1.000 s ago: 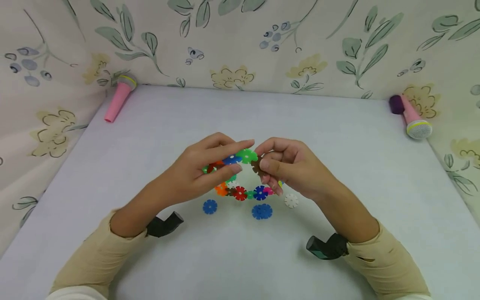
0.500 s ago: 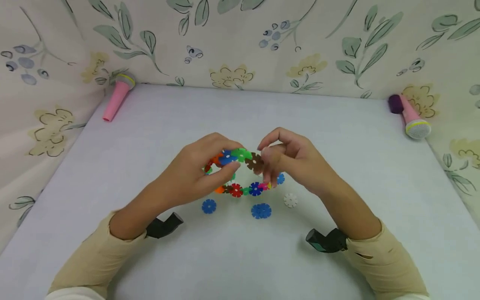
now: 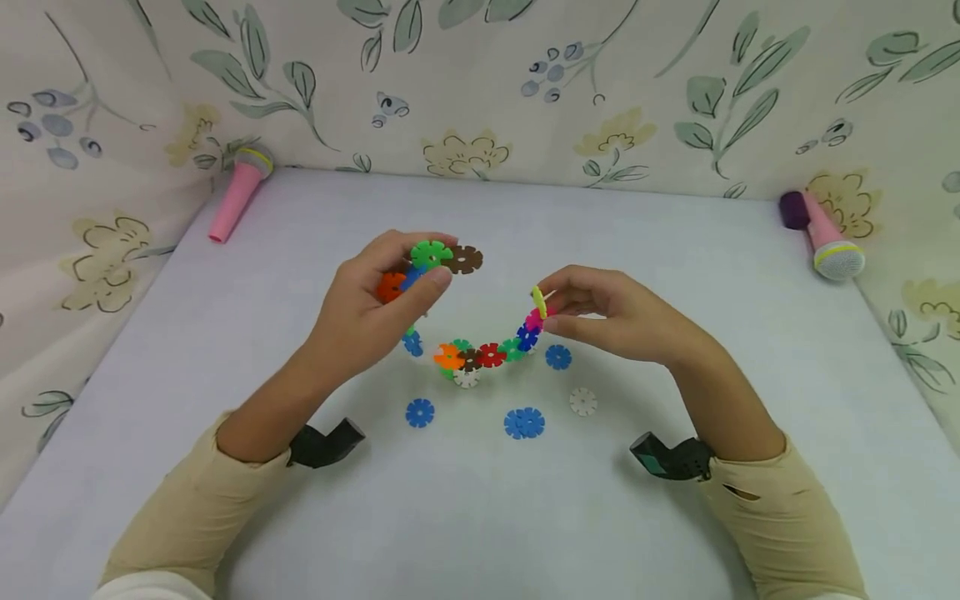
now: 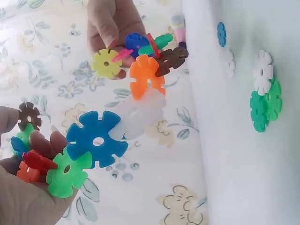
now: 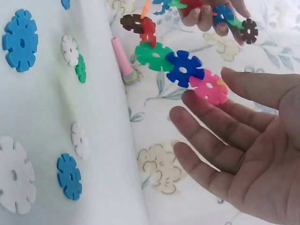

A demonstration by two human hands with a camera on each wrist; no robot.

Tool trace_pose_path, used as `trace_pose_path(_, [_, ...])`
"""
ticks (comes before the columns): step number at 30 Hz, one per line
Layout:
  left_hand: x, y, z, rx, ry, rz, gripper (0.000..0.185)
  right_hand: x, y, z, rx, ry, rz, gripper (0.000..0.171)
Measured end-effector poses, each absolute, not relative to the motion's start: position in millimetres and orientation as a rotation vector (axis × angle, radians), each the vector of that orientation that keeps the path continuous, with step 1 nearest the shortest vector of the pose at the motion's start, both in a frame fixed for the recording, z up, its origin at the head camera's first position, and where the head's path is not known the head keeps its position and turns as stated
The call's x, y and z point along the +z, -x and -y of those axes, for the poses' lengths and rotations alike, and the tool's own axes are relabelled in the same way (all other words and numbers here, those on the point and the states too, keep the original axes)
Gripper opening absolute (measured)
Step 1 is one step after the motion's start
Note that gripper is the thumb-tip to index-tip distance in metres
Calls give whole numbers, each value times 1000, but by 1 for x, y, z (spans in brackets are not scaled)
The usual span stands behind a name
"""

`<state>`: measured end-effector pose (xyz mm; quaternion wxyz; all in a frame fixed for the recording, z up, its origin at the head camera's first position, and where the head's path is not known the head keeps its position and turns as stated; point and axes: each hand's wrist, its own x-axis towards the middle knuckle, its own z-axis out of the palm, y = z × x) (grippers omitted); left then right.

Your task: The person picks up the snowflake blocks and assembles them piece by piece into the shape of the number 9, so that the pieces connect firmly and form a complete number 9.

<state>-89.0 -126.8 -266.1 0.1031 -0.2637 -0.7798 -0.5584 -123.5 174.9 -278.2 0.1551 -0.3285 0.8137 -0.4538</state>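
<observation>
Lying just below the fingers are loose flower pieces (image 3: 523, 422) on the table (image 3: 675, 275). Higher up, the right hand (image 3: 615, 321) pinches one end of the chain (image 3: 487, 354), and the left hand (image 3: 375, 312) grips the other. To join the ends well, both should likely stay steady.
</observation>
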Motion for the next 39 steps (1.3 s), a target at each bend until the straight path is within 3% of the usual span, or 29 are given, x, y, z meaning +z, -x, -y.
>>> trace_pose_path(13, [-261, 86, 129, -1544, 785, 2526, 29, -286, 124, -166, -1275, 1010, -2340, 27])
trace_pose_path(21, [-260, 84, 132, -1482, 775, 2532, 38, -309, 130, -167, -518, 697, -2586, 26])
trace_pose_path(25, [-263, 84, 129, -1497, 802, 2483, 39, -317, 132, -164, -419, 683, -2572, 23])
trace_pose_path(31, [-265, 83, 124, -1459, 815, 2506, 38, -300, 129, -169, -755, 854, -2669, 12])
trace_pose_path(35, [-265, 81, 121, -1441, 828, 2522, 37, -282, 116, -164, -1150, 1166, -2707, 17])
trace_pose_path(39, [-267, 79, 118, -1463, 853, 2501, 36, -271, 99, -153, -1265, 1417, -2676, 24])
